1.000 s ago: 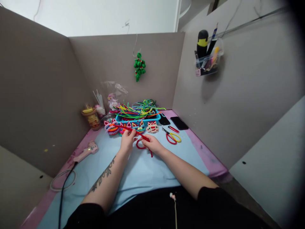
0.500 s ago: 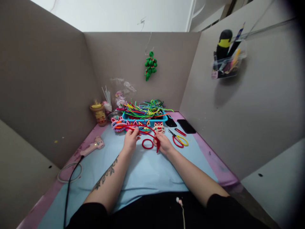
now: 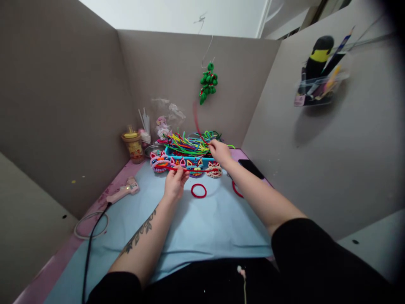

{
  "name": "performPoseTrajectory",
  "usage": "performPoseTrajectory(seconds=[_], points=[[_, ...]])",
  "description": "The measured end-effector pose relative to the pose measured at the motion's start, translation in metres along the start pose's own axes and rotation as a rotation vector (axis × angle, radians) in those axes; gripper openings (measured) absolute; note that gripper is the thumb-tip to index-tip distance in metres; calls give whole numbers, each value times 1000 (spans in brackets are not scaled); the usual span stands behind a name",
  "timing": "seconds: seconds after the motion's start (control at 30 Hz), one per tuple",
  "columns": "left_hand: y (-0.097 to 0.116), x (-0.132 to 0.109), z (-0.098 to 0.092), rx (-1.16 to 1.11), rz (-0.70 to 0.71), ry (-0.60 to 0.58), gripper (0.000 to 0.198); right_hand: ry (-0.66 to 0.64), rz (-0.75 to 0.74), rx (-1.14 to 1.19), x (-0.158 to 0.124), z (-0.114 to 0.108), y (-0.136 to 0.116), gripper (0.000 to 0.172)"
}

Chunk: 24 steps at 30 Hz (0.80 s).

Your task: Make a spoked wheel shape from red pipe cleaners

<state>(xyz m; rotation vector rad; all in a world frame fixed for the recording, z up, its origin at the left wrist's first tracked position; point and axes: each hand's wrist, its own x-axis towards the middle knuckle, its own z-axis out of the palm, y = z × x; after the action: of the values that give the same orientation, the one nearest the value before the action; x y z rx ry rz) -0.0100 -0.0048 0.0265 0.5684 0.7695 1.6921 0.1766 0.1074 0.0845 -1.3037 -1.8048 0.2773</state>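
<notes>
Red strip across L grip, approx. horiz.

Pinched in the left hand, a thin red strand, nearly straight and level, with lengths jutting out on both sides of the grip. Held higher in the right hand, a second red strand, bowed and pointing upward, faint with blur toward the top.

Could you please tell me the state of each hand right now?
Left hand: closed, fingers pinching a straight red strip.
Right hand: closed, holding a curved red strip, partly blurred.
</notes>
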Motion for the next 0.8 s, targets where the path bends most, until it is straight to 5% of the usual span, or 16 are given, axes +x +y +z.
performPoseTrajectory(seconds=[0.17, 0.33, 0.43, 0.47, 0.57, 0.8], points=[[7, 4, -3, -53, -16, 41, 22, -9, 16, 69, 23, 17, 12, 14], [14, 8, -3, -117, 97, 72, 22, 69, 136, 275, -47, 22, 14, 40], [5, 2, 0, 32, 67, -69, 29, -32, 191, 463, -90, 22, 4, 46], [1, -1, 1, 119, 25, -129, 33, -82, 266, 715, -99, 21, 1, 45], [-11, -7, 2, 256, -52, -199, 38, -68, 436, 1167, -108, 14, -4, 37], [-12, 1, -6, 382, -39, -160, 37, 44, 538, 1244, -108, 1, 19, 32]])
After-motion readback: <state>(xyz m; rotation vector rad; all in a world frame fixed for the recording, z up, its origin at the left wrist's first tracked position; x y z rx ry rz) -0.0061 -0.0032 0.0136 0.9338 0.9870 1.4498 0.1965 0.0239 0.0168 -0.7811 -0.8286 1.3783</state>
